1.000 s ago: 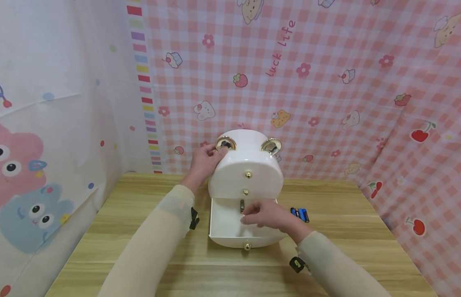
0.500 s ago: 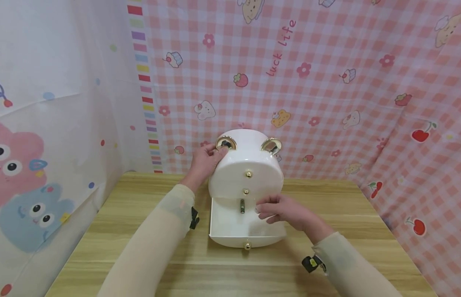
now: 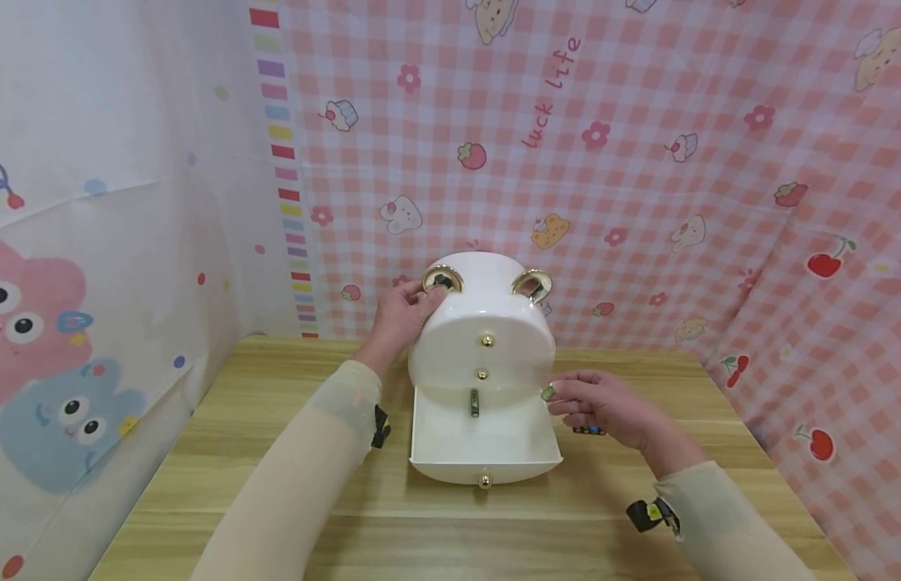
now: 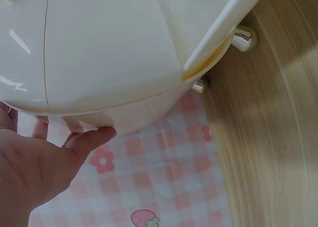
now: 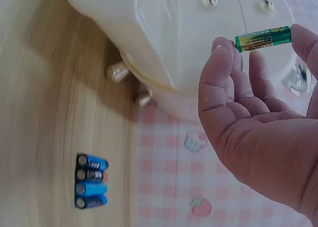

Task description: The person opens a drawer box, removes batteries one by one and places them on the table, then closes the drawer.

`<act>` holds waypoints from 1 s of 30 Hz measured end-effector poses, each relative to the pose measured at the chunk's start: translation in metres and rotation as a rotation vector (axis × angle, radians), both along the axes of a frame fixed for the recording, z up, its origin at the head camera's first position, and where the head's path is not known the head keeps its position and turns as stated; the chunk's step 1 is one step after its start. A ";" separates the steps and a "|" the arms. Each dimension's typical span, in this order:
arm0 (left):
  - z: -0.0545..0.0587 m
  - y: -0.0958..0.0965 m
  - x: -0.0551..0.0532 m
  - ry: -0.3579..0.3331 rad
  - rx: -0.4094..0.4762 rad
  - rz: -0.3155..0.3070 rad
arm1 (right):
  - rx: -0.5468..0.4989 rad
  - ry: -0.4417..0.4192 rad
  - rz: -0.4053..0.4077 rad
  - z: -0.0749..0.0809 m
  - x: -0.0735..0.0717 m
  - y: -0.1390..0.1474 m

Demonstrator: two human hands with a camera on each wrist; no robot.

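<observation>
A white rounded storage box (image 3: 482, 278), with gold rings and gold knobs on its front, stands on the table with its lower drawer (image 3: 450, 444) pulled out. My left hand (image 3: 402, 319) rests against the box's left side by a gold ring; in the left wrist view its thumb and fingertips touch the glossy wall. In the drawer lies one green battery (image 3: 474, 403). Just right of the drawer, my right hand (image 3: 602, 407) pinches another green battery (image 5: 263, 39) end to end between thumb and fingertip, raised off the table.
Several blue and dark batteries (image 5: 92, 182) lie in a row on the wooden table (image 3: 276, 452) right of the box, partly behind my right hand in the head view. A pink checked cloth (image 3: 624, 177) hangs behind, with a white printed cloth (image 3: 131, 242) at left.
My right hand has moved from over the drawer out to the right, with a green battery in its fingertips. The battery in the drawer now shows fully. My left hand has stayed still.
</observation>
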State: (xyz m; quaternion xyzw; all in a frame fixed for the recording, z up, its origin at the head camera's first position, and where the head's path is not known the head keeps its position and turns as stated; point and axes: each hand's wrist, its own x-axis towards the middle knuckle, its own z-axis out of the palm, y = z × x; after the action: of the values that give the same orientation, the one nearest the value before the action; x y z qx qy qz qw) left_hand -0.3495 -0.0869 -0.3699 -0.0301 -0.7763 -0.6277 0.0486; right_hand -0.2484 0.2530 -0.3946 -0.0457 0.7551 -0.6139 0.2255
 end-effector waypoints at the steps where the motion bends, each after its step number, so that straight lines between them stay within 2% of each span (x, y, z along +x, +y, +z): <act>1: 0.000 0.000 0.000 0.000 0.000 0.000 | 0.003 0.002 -0.007 0.000 0.000 0.004; 9: 0.000 0.000 0.001 0.000 0.000 -0.012 | 0.013 0.027 -0.032 -0.002 -0.001 0.029; 15: -0.001 0.000 0.000 -0.004 -0.011 -0.008 | 0.056 0.039 -0.104 -0.005 -0.001 0.042; 19: -0.002 0.000 -0.001 -0.003 -0.007 -0.005 | 0.138 0.091 -0.150 -0.006 -0.001 0.045; 24: -0.002 0.001 0.000 0.021 -0.004 0.006 | 0.279 0.193 -0.162 -0.010 0.000 0.047; 30: -0.002 0.001 -0.001 0.021 0.009 0.010 | 0.491 0.368 -0.147 -0.012 0.002 0.048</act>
State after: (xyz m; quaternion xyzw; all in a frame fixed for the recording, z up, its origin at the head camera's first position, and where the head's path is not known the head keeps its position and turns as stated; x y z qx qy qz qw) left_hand -0.3501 -0.0862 -0.3720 -0.0326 -0.7732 -0.6304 0.0602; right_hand -0.2461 0.3009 -0.4071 -0.0454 0.9100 -0.4096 0.0445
